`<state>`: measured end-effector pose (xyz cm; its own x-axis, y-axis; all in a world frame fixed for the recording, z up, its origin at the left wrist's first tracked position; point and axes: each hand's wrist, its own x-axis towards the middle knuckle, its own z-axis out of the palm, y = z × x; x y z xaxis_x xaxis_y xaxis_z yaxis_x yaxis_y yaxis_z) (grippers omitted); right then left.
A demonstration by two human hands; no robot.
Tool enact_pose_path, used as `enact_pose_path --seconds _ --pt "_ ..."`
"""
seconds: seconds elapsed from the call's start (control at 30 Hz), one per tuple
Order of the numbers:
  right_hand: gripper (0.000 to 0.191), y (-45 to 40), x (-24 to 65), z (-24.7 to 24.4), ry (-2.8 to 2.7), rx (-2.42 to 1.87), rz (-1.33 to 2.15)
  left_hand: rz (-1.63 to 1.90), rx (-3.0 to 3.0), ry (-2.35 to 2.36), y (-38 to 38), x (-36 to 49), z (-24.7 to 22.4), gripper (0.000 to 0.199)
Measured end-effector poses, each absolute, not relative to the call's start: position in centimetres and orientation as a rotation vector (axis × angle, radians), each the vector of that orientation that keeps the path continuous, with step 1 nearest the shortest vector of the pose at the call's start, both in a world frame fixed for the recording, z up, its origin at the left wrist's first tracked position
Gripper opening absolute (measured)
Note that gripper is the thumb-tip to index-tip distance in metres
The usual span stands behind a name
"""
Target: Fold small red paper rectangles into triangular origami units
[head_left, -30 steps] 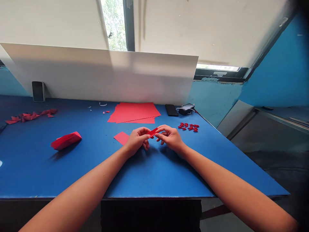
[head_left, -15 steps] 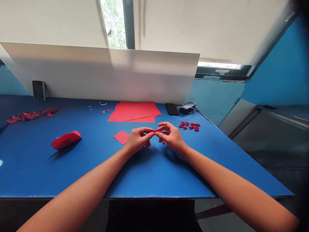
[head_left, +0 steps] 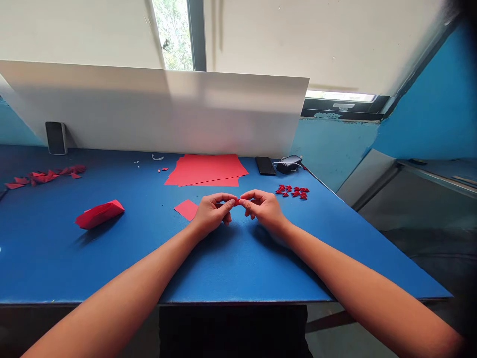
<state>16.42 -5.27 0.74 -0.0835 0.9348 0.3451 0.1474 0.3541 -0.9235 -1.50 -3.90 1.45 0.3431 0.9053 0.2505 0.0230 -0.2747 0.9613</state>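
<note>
A small folded piece of red paper is pinched between both hands, just above the blue table. My left hand grips its left end between thumb and forefinger. On its right end, the thumb and forefinger of my right hand are closed. The fingers cover most of the piece, so its exact shape is hidden. Partly behind my left hand lies a small red paper sheet. Several little folded red paper triangles sit to the right, beyond my right hand.
Large red sheets are stacked at the back of the blue table. A black phone and a cabled device lie beside them. Leftward are a folded red paper form, a red triangle pile and an upright phone.
My right forefinger has come down onto the red paper, where it was raised before. Both hands stay almost in place, and the view has shifted slightly.
</note>
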Motion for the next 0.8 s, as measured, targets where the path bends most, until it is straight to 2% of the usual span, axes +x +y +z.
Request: enact_pose_path --seconds 0.17,0.47,0.8 --pt "0.028 -5.44 16.25 0.82 -1.532 -1.021 0.894 1.080 1.652 0.853 -3.76 -1.53 1.47 0.031" --pt "0.021 -5.65 16.29 0.97 -1.554 -0.996 0.858 1.063 1.636 0.805 -3.83 -1.44 1.36 0.037" --pt "0.019 -5.76 16.17 1.05 -1.563 -0.992 0.880 1.049 1.541 0.805 -3.64 -1.58 1.52 0.030"
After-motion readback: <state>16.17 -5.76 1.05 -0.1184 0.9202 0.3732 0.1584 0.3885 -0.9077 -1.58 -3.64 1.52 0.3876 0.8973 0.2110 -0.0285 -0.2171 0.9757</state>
